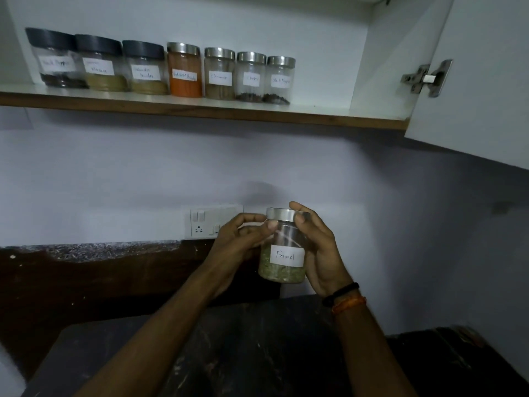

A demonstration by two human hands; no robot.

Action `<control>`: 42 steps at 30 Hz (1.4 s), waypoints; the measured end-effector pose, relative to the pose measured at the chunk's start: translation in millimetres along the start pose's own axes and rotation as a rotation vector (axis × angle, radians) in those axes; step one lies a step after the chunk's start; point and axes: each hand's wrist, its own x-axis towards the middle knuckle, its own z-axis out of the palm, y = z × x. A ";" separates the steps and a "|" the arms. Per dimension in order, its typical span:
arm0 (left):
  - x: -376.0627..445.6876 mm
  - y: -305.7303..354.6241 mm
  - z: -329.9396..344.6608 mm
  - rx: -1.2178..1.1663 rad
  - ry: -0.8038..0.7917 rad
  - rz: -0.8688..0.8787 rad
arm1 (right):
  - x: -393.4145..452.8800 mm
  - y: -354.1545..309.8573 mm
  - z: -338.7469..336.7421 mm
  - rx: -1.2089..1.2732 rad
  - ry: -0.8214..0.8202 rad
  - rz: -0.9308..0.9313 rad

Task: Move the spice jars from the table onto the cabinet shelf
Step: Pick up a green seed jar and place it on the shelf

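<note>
Spanning the upper part of the view, the cabinet shelf [315, 113] carries a row of seven labelled spice jars: three wide ones with dark lids on the left [98, 65], then an orange-powder jar with a steel lid [184, 71], then three smaller steel-lidded jars [249, 77] running to the right, with bare shelf beyond the last of them. At the right edge the open cabinet door [481, 81] hangs on its metal hinge [426, 78]. Below the shelf the pale wall [114, 173] holds a white switch and socket plate [206, 222], and a dark stone countertop [257, 353] fills the bottom of the view. Raised above the countertop and well below the shelf, the fennel jar [282, 260] stands upright between both hands, its handwritten label facing the camera and greenish seeds filling its lower part. The right hand [322, 253] wraps the jar's right side, fingers curled over the steel lid [282, 214]. The left hand [240, 239] presses the left side, thumb and fingertips against the glass just under the lid. A black band and an orange thread [347, 299] circle the right wrist.
</note>
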 end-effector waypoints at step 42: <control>178.2 277.6 53.5 0.573 -0.089 0.360 | 200.3 -169.7 -25.5 -1.557 0.418 -0.498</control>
